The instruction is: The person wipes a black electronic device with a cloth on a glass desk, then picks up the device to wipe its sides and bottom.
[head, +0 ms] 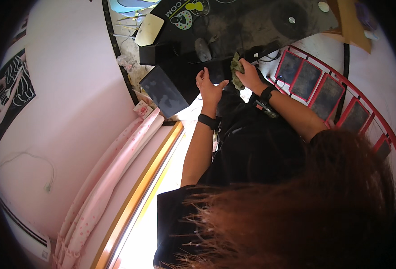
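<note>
A crumpled greenish cloth point(237, 71) is gripped in my right hand point(250, 76), near the front edge of a dark, dusty tabletop point(248, 33). Beside it on the left, my left hand point(211, 88) has its fingers spread and appears to hold nothing. A dark computer mouse point(202, 49) lies on the tabletop beyond my left hand. Left of that hand, a dark flat box-like panel point(164, 91) with smudges on its face sits tilted. Each wrist wears a black band.
A red-framed rack with dark panels point(306, 80) stands at right. A pale angular object point(149, 30) lies at the upper left, near thin metal rods. A pink curtain point(107, 171) and wooden frame point(140, 188) run along the lower left. Cables lie by the table's right edge.
</note>
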Motion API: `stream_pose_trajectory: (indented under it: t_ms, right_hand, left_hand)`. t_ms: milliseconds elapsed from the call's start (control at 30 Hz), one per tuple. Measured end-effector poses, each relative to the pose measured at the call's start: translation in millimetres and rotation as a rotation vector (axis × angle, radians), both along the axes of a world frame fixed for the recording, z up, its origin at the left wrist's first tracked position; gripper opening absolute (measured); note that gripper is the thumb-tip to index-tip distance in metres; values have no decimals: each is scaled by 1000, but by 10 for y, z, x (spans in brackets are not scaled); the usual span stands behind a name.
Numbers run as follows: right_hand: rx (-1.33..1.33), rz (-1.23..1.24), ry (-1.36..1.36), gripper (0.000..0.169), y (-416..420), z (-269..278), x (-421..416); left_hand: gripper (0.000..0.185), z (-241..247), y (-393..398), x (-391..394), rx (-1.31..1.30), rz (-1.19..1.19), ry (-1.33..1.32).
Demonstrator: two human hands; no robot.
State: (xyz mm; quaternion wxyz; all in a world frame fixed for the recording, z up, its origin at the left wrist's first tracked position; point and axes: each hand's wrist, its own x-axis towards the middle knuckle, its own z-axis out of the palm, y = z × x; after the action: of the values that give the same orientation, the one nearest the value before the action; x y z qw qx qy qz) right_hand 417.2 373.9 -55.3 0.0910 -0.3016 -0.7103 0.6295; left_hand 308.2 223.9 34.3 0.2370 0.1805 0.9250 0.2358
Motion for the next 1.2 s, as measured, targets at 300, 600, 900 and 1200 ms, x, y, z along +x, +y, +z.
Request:
stream_pose_trajectory:
  t_ms: [300,600,900,1200]
  right_hand:
    - [-48,107,79,34,37,30,68]
    - [170,-3,-251,39,454,-58,130]
    - [-48,-23,16,33,-75,192,-290]
    - [129,-251,-300,31,177,-453,-66]
  left_hand:
    - [106,-1,-96,-63,-11,1,-29]
    - [103,-117,-222,-168,73,72,-103]
    - [103,-187,-254,-206,37,152,-127]
    - [102,-250,-347,-165,84,227,-185]
